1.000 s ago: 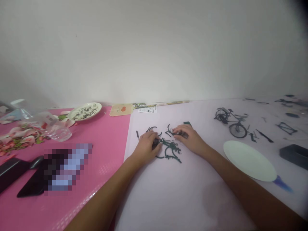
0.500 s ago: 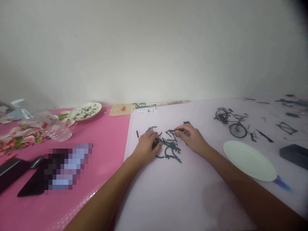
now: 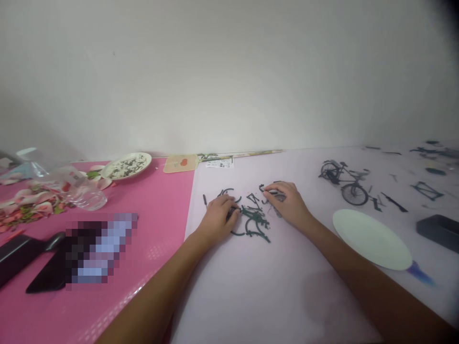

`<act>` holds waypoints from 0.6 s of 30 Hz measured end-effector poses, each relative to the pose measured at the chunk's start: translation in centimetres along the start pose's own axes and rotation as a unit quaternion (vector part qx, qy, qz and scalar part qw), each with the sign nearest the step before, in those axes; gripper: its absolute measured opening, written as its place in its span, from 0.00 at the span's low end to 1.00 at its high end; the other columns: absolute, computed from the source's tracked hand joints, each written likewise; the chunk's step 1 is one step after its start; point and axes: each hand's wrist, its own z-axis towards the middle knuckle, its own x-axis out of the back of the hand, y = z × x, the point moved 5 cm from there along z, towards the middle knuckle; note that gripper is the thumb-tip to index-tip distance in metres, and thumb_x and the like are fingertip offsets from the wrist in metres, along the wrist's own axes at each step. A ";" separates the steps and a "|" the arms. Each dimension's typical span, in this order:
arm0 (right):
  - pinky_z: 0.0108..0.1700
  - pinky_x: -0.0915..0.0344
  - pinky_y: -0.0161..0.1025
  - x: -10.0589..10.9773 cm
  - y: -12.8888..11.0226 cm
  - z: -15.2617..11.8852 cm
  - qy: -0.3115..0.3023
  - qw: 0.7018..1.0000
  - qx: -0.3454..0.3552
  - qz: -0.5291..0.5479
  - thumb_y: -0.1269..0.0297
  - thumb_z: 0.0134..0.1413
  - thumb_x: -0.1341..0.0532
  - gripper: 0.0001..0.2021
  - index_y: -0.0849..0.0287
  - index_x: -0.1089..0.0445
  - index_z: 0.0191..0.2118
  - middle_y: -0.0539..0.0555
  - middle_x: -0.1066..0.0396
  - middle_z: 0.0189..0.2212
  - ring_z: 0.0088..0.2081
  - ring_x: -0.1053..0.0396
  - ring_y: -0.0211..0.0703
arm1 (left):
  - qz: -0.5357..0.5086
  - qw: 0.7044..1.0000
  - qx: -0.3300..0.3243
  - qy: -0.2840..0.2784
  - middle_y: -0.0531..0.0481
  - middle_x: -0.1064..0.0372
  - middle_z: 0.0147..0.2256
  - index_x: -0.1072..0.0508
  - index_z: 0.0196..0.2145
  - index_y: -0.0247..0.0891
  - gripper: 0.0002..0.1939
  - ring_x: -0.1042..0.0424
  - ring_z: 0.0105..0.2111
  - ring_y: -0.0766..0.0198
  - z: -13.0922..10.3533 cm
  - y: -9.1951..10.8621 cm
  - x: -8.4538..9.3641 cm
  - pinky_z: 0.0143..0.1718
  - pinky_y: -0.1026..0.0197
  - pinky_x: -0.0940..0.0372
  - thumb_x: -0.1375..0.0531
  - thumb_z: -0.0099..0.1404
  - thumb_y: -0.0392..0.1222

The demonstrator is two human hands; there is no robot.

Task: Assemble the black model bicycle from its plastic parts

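My left hand (image 3: 218,216) rests on the white surface with its fingers curled. Its thumb and index finger are closed around a small dark piece, mostly hidden. My right hand (image 3: 287,201) has its thumb and forefinger pinched together at a small dark curved part (image 3: 262,187). Between both hands lie a small dark frame piece (image 3: 253,200) and a cluster of dark green plastic model parts (image 3: 254,216). A curved dark strip (image 3: 234,192) lies beyond my left hand, and a short dark rod (image 3: 204,200) to its left.
To the right stand an assembled model bicycle (image 3: 346,180), a pale oval plate (image 3: 373,239) and a dark box (image 3: 439,230), with scattered parts (image 3: 427,190). On the pink cloth (image 3: 158,267) are a plastic bottle (image 3: 86,191), a plate of bits (image 3: 126,166), petals and black objects. A fly swatter (image 3: 181,163) lies by the wall.
My right hand has shifted slightly right, away from the small frame piece, which now lies turned on the surface. My left hand has barely moved.
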 end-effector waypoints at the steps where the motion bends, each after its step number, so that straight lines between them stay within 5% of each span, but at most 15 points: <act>1: 0.61 0.37 0.61 -0.1 0.2 0.0 -0.002 1.000 0.001 -0.004 0.52 0.62 0.35 0.10 0.49 0.21 0.42 0.56 0.22 0.45 0.56 0.33 0.60 | 0.000 1.000 0.000 0.000 0.41 0.28 0.58 0.23 0.47 0.42 0.13 0.33 0.63 0.48 0.0 0.0 0.0 0.67 0.39 0.39 0.45 0.74 0.46; 8: 0.64 0.40 0.60 -0.5 -0.5 -0.3 -0.023 0.998 0.055 -0.001 0.54 0.61 0.33 0.08 0.47 0.20 0.43 0.55 0.24 0.50 0.59 0.36 0.58 | 0.002 1.000 -0.006 0.003 0.40 0.28 0.58 0.24 0.47 0.41 0.12 0.32 0.62 0.48 0.0 -0.1 -0.1 0.66 0.40 0.39 0.45 0.74 0.45; 12: 0.67 0.42 0.63 -1.2 -0.9 -0.6 -0.085 0.994 0.071 -0.001 0.49 0.58 0.30 0.08 0.45 0.18 0.35 0.52 0.26 0.56 0.65 0.42 0.61 | -0.001 1.000 -0.007 0.009 0.40 0.27 0.57 0.24 0.47 0.41 0.11 0.32 0.62 0.48 0.0 -0.1 -0.1 0.66 0.40 0.39 0.45 0.74 0.44; 18: 0.69 0.44 0.66 -1.9 -0.8 -1.0 -0.158 0.987 0.042 0.001 0.47 0.55 0.28 0.09 0.43 0.17 0.36 0.52 0.26 0.57 0.66 0.42 0.62 | -0.001 1.000 -0.014 0.011 0.40 0.28 0.57 0.28 0.50 0.42 0.11 0.31 0.60 0.46 -0.1 -0.3 -0.2 0.63 0.40 0.38 0.41 0.71 0.44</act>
